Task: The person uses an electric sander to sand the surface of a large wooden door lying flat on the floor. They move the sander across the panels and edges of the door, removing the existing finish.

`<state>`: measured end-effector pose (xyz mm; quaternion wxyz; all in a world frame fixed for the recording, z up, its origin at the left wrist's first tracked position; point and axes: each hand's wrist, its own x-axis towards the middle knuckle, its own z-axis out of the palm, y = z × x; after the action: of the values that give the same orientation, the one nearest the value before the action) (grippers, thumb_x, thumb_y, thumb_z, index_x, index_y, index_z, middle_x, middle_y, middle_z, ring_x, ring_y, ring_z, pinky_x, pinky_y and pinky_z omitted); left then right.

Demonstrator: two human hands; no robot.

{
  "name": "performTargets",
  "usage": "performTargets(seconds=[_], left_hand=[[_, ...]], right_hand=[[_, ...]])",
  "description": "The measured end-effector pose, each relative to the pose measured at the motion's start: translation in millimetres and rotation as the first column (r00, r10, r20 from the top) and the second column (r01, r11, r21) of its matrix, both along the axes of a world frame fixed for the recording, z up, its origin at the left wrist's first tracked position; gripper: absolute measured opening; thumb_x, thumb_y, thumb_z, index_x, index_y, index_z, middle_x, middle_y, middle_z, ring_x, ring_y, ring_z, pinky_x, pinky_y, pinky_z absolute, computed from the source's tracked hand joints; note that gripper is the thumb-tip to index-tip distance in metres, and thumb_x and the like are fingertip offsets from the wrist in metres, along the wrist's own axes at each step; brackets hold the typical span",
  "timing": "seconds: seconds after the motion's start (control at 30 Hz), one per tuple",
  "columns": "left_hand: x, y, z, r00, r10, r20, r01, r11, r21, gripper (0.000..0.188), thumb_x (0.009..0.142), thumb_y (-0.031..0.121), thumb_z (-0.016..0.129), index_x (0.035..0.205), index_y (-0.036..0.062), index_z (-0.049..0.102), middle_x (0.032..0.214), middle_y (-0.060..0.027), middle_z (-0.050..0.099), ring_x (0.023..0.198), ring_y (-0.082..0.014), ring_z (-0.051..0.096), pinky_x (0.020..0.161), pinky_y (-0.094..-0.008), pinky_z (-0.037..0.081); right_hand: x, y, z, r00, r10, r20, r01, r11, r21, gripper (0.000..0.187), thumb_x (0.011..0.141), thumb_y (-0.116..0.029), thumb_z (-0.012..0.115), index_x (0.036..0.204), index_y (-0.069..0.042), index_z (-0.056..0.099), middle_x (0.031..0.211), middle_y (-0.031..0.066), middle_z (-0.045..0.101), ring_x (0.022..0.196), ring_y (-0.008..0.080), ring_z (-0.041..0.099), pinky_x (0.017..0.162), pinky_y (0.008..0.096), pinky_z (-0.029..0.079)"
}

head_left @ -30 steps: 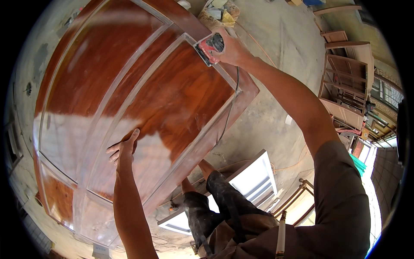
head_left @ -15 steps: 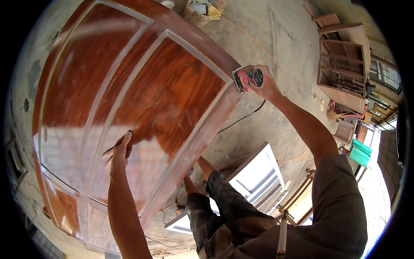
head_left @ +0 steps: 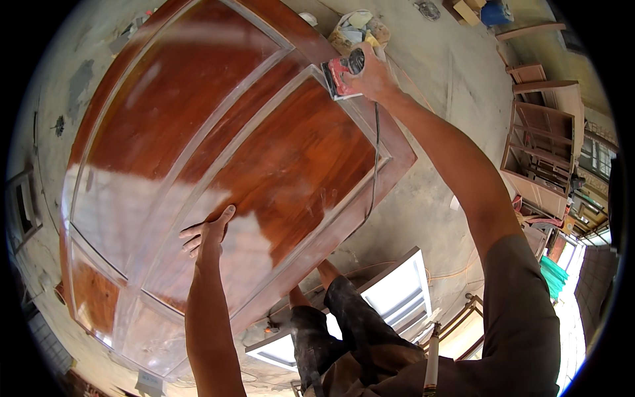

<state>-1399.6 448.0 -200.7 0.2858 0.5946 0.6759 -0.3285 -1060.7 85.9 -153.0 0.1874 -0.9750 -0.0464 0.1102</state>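
A red-and-black handheld power sander (head_left: 339,79) is clasped by the closed right hand (head_left: 372,73) and held at the upper-right border of a large, reddish-brown, panelled wooden slab (head_left: 291,165). The left hand (head_left: 209,233) is laid on the slab, fingers loosely spread, nothing gripped

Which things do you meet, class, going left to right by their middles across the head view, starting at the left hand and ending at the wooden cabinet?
Left hand → red sander → right hand → cardboard box → blue container → wooden cabinet.
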Motion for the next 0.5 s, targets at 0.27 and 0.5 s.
performTargets(seconds=[0.27, 0.5], left_hand=[[4, 4, -4, 0.997, -0.007, -0.070, 0.007, 1.000, -0.013, 0.183, 0.049, 0.073, 0.097, 0.159, 0.0029, -0.032, 0.164, -0.0409, -0.024, 0.154, -0.0572, -0.021, 0.121, -0.0756, 0.002], [-1, 8, -12, 0.993, -0.001, -0.119, 0.001, 1.000, 0.001, 0.182, 0.051, 0.072, 0.097, 0.159, 0.0025, -0.032, 0.164, -0.0403, -0.025, 0.153, -0.0571, -0.025, 0.120, -0.0764, -0.001]], right_hand=[[38, 112, 16, 0.996, 0.037, -0.077, -0.038, 0.999, -0.011, 0.076, 0.079, -0.044, 0.080, 0.140, -0.016, 0.046, 0.135, 0.0252, 0.055, 0.119, 0.0474, 0.063, 0.098, 0.0523, 0.055], [-77, 225, 36, 0.985, 0.170, -0.029, -0.169, 0.984, 0.049, 0.070, 0.077, -0.022, 0.087, 0.134, -0.016, 0.048, 0.133, 0.0212, 0.046, 0.119, 0.0469, 0.055, 0.093, 0.0551, 0.058]])
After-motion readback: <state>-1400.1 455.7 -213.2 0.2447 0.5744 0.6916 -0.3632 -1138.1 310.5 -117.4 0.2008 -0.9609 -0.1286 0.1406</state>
